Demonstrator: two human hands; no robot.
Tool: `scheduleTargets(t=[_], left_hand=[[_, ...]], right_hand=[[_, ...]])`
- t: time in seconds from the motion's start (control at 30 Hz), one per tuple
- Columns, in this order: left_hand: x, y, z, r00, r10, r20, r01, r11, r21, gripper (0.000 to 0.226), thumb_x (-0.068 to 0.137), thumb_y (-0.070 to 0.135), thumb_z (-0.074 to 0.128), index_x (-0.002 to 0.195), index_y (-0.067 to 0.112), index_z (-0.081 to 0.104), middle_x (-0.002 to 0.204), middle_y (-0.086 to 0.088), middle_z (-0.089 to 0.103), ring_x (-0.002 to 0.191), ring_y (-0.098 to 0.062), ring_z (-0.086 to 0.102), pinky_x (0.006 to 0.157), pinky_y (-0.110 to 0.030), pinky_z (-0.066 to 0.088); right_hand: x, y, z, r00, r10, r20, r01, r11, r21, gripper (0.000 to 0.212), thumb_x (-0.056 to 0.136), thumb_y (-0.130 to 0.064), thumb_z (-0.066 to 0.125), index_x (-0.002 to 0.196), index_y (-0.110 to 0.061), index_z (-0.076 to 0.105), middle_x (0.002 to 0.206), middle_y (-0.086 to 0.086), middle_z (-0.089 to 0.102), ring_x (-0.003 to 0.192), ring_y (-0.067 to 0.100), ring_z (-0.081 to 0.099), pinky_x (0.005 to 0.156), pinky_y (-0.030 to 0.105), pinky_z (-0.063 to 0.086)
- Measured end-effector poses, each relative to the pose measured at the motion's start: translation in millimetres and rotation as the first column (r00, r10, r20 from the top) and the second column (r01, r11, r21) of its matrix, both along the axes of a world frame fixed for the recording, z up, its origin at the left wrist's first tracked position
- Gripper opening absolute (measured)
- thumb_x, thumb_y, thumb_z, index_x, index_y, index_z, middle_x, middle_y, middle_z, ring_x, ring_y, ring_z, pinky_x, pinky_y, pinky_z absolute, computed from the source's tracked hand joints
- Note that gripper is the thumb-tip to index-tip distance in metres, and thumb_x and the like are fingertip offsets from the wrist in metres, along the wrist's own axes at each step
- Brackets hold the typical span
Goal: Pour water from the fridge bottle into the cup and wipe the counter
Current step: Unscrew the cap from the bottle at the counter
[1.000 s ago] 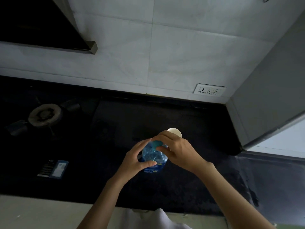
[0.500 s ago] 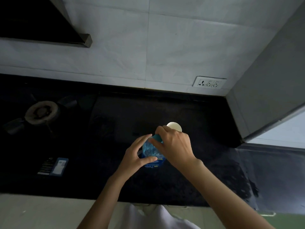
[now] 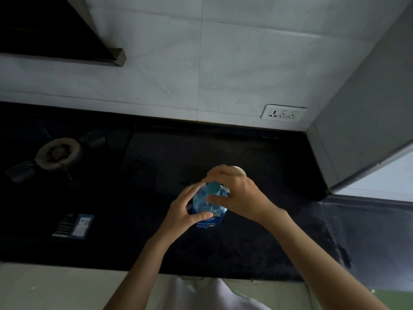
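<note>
The left hand (image 3: 186, 211) is grasping the blue bottle (image 3: 210, 206) around its shoulder, thumb across the near side and fingers curling behind, holding it upright on the dark bench (image 3: 156, 175). The right hand (image 3: 237, 193) is pinching the teal cap (image 3: 212, 188) from above, apparently mid-twist.

The bottle wall looks thin and crinkled, so a hard squeeze under the left grip as the cap comes free could push water out of the neck and onto the bench. The cup (image 3: 241, 170) is standing just beyond the right grip, nearly touching the knuckles; a wide turn of that wrist could knock it over. A freed cap could also slip from the fingertips and roll off.

Most of the cup is hidden behind the right hand, with only a sliver of pale rim showing. The bottle's base is lost against the dark bench, and its water level is hard to judge. No cloth for wiping is visible.
</note>
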State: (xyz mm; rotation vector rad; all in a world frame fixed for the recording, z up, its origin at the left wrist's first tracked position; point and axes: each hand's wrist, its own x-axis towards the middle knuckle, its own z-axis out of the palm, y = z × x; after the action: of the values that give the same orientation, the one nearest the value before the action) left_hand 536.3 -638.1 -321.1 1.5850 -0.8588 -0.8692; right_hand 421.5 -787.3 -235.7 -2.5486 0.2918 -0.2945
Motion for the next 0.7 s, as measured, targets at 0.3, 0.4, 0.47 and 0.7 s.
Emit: scheduleTargets(t=[0.3,0.4,0.47,0.7], left_hand=[[-0.2,-0.4,-3.0,1.000,0.008,-0.005,-0.008,1.000,0.001,0.074,0.075,0.016,0.081,0.133,0.044,0.044,0.137,0.024,0.045,0.126,0.002,0.046,0.092,-0.015,0.047],[0.2,-0.1,-3.8,1.000,0.005,0.015,-0.005,1.000,0.011,0.074,0.074,0.019,0.081,0.133,0.045,0.044,0.138,0.022,0.045,0.127,0.001,0.045,0.095,-0.017,0.047],[0.0,-0.5,-2.5,1.000,0.004,0.011,-0.004,1.000,0.012,0.075,0.075,0.018,0.081,0.132,0.047,0.043,0.138,0.021,0.045,0.126,0.004,0.045,0.093,-0.013,0.045],[-0.6,-0.4,-2.0,1.000,0.006,-0.016,-0.006,1.000,0.009,0.073,0.075,0.015,0.081,0.132,0.044,0.044,0.137,0.022,0.046,0.124,0.004,0.047,0.090,-0.013,0.047]], right_hand=[[0.6,23.6,-12.0,0.961,-0.272,0.056,0.269,0.962,0.052,0.027,0.084,-0.022,0.071,0.110,-0.018,0.065,0.101,-0.003,0.058,0.089,0.014,0.058,0.072,0.036,0.056],[-4.2,23.7,-10.9,0.990,-0.140,-0.001,0.138,0.971,0.194,0.049,0.082,-0.006,0.068,0.127,-0.023,0.059,0.122,-0.004,0.053,0.112,0.013,0.051,0.091,0.026,0.049],[-5.3,26.2,-11.3,0.985,-0.171,0.002,0.166,0.960,0.227,0.056,0.080,-0.020,0.075,0.132,-0.023,0.055,0.130,-0.004,0.047,0.116,0.010,0.047,0.092,0.024,0.047],[7.5,28.1,-7.6,0.941,-0.312,0.133,0.310,0.950,0.036,0.022,0.079,-0.023,0.074,0.099,-0.016,0.066,0.099,-0.005,0.060,0.091,0.012,0.056,0.068,0.034,0.055]])
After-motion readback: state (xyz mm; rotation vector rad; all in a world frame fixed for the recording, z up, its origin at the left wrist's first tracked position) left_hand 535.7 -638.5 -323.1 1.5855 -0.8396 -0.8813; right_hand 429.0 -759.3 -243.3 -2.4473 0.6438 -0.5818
